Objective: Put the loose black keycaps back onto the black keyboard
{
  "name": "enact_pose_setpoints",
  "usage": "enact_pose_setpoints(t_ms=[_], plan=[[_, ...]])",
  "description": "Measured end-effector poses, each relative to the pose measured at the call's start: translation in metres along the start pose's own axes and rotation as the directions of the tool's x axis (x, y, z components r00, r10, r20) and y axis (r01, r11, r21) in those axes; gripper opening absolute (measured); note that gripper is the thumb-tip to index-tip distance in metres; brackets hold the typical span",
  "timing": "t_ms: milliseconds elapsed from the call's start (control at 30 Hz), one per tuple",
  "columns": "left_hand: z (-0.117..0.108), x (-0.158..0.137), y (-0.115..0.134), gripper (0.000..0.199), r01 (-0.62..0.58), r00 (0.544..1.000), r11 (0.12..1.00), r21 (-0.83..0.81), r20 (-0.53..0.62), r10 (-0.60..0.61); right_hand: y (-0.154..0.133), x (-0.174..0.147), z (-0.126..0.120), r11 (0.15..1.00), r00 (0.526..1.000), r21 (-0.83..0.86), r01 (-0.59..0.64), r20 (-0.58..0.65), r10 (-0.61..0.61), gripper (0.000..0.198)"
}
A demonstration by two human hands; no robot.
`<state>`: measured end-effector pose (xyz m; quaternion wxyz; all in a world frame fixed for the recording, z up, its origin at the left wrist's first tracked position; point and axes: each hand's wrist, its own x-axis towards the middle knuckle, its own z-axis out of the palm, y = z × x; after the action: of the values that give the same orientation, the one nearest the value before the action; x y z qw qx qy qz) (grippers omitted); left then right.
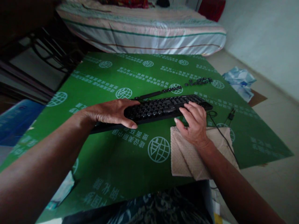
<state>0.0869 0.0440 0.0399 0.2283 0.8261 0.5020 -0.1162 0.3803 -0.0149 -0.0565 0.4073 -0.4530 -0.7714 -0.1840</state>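
A black computer keyboard [154, 109] lies at a slant across the green table. My left hand [113, 113] spans its left end, thumb along the near edge and fingers over the far side, gripping it; that end is partly hidden under the hand. My right hand [192, 121] rests at the keyboard's right part, fingers on its near side and thumb held apart. Behind the keyboard, loose black keycaps [201, 81] lie in a cluster and trail toward a long black key [149, 95]. A beige cloth [184, 158] lies under my right wrist.
The green table [130, 149] has printed white lettering. A black cable with a plug [231, 115] lies at the right. A bed [144, 34] stands beyond, a blue box [18, 119] at the left, and crumpled plastic [240, 79] on the floor at the right.
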Motion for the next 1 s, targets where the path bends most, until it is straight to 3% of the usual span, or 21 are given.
enact_pose_setpoints(t_ms=[367,633,1000], plan=[[-0.004,0.002,-0.002,0.099,-0.011,1.0,0.999,-0.051,0.009,0.012,-0.002,0.0,-0.001,1.0,1.0,-0.024,0.004,0.028,-0.003,0.032],[0.004,0.002,-0.001,0.105,-0.019,0.999,0.999,0.032,-0.047,0.021,-0.001,-0.002,0.002,1.0,0.998,-0.01,-0.004,0.056,0.005,0.034],[-0.012,0.009,-0.004,0.096,0.029,0.999,0.996,-0.088,0.03,-0.026,-0.003,0.0,-0.001,0.994,0.999,-0.103,-0.027,0.041,0.031,0.042]])
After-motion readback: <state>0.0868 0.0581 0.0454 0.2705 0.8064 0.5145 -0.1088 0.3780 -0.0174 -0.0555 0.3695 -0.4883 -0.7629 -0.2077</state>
